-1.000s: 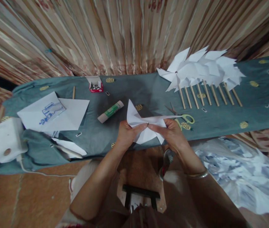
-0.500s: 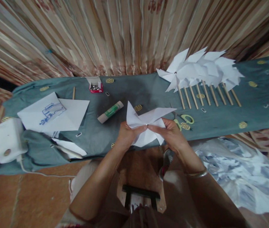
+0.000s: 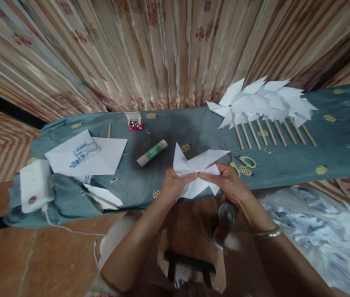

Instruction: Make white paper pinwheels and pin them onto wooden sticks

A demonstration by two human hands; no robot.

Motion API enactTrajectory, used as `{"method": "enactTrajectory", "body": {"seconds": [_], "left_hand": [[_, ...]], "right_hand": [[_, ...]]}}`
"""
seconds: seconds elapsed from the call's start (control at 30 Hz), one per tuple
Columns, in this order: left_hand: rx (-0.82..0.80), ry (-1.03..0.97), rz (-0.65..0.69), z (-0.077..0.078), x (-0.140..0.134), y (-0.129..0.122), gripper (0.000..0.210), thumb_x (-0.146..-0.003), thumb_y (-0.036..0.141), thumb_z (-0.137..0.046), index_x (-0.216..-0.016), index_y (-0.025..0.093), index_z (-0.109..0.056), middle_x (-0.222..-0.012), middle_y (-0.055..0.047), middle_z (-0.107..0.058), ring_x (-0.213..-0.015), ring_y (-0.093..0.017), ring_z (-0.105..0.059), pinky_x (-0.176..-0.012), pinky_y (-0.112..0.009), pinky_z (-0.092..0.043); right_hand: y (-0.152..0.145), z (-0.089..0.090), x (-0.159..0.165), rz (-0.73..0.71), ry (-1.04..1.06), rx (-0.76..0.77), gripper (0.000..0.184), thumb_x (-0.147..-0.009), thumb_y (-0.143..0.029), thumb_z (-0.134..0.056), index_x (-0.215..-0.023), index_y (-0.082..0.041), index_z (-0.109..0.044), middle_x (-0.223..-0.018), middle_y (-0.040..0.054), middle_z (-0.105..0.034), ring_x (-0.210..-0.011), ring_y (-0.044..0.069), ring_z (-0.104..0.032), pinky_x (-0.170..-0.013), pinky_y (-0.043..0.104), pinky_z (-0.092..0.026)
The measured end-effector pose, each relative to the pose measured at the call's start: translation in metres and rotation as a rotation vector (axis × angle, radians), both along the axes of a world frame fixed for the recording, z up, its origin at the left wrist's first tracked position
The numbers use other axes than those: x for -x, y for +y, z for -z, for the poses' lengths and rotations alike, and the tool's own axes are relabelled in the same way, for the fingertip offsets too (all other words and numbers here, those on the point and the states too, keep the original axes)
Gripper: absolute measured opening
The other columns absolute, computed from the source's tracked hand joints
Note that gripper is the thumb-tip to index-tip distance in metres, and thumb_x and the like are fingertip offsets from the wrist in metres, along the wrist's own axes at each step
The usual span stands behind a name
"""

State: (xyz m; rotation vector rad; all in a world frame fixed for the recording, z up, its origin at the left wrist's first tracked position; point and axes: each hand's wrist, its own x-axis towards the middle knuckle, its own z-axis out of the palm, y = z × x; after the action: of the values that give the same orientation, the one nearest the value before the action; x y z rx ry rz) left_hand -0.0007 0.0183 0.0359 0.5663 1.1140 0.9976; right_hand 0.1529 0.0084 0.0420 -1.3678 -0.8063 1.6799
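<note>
Between my two hands is a white paper pinwheel (image 3: 193, 163) with pointed blades, held over the front part of the cloth-covered table. My left hand (image 3: 176, 181) grips its left side, thumb pressed toward the centre. From the right, my right hand (image 3: 227, 178) pinches it with the thumb at the centre too, so the two thumb tips nearly meet. What lies under the thumbs is hidden. Green-handled scissors (image 3: 243, 161) rest just right of my right hand. To the left lies a glue stick (image 3: 152, 153) with a green label.
Finished pinwheels on sticks (image 3: 264, 103) overlap at the back right. A small red box (image 3: 135, 123) holds metal pins. White paper sheets (image 3: 107, 154), one with a blue drawing, lie left, near a white corded device (image 3: 35, 185). A plastic bag (image 3: 320, 231) stands at the lower right.
The view has shifted, so the table's things appear lower and further right. Both hands keep hold of the pinwheel; the thumbs now cover the shiny spot at its centre.
</note>
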Motion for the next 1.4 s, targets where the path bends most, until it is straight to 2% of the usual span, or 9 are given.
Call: {"method": "enactTrajectory", "body": {"seconds": [0.23,0.5,0.77,0.97,1.23,1.4], "left_hand": [[0.016,-0.052,0.025,-0.002,-0.006,-0.01,0.036,-0.035,0.029,-0.09,-0.06,0.012,-0.071,-0.059,-0.002,-0.068,-0.051,-0.012,-0.058,-0.053,-0.025,-0.046],[-0.008,-0.127,0.004,-0.004,-0.012,-0.013,0.043,-0.033,0.032,-0.092,-0.065,0.012,-0.072,-0.063,-0.002,-0.071,-0.054,-0.014,-0.06,-0.056,-0.026,-0.048],[-0.077,-0.075,0.011,-0.006,-0.011,-0.013,0.039,-0.043,0.031,-0.09,-0.073,0.012,-0.073,-0.067,-0.002,-0.072,-0.059,-0.016,-0.065,-0.064,-0.028,-0.051],[-0.08,-0.026,-0.039,-0.008,0.0,-0.009,0.041,-0.041,0.028,-0.09,-0.075,0.012,-0.074,-0.067,-0.002,-0.073,-0.061,-0.016,-0.064,-0.065,-0.029,-0.051],[-0.113,-0.004,-0.06,0.001,0.013,-0.011,0.039,-0.04,0.035,-0.09,-0.068,0.013,-0.072,-0.066,-0.002,-0.071,-0.057,-0.013,-0.059,-0.061,-0.026,-0.047],[-0.168,0.019,-0.042,0.005,0.017,-0.01,0.042,-0.045,0.036,-0.089,-0.077,0.014,-0.072,-0.076,-0.003,-0.073,-0.067,-0.015,-0.063,-0.068,-0.027,-0.05]], "right_hand": [[-0.01,-0.005,-0.004,-0.006,-0.035,0.001,0.033,-0.051,-0.04,-0.089,-0.069,-0.018,-0.072,-0.064,-0.0014,-0.071,-0.052,0.01,-0.057,-0.053,0.024,-0.047],[-0.015,-0.008,-0.002,0.079,-0.015,0.001,0.037,-0.045,-0.037,-0.091,-0.071,-0.018,-0.073,-0.068,0.0007,-0.074,-0.054,0.012,-0.062,-0.053,0.024,-0.05],[-0.013,-0.011,0.002,0.095,0.026,-0.011,0.035,-0.049,-0.036,-0.089,-0.073,-0.017,-0.072,-0.063,-0.0009,-0.073,-0.05,0.012,-0.061,-0.051,0.024,-0.047],[-0.002,-0.007,0.011,0.054,0.044,-0.01,0.038,-0.048,-0.037,-0.09,-0.074,-0.017,-0.071,-0.066,-0.0002,-0.073,-0.055,0.013,-0.062,-0.055,0.024,-0.049],[0.002,0.009,0.019,-0.044,0.036,-0.033,0.036,-0.053,-0.041,-0.088,-0.077,-0.02,-0.071,-0.071,-0.0003,-0.074,-0.06,0.016,-0.064,-0.06,0.027,-0.05],[0.007,0.014,0.009,0.005,0.051,-0.035,0.036,-0.053,-0.038,-0.089,-0.078,-0.019,-0.072,-0.074,0.0014,-0.075,-0.06,0.016,-0.065,-0.059,0.027,-0.051]]}}
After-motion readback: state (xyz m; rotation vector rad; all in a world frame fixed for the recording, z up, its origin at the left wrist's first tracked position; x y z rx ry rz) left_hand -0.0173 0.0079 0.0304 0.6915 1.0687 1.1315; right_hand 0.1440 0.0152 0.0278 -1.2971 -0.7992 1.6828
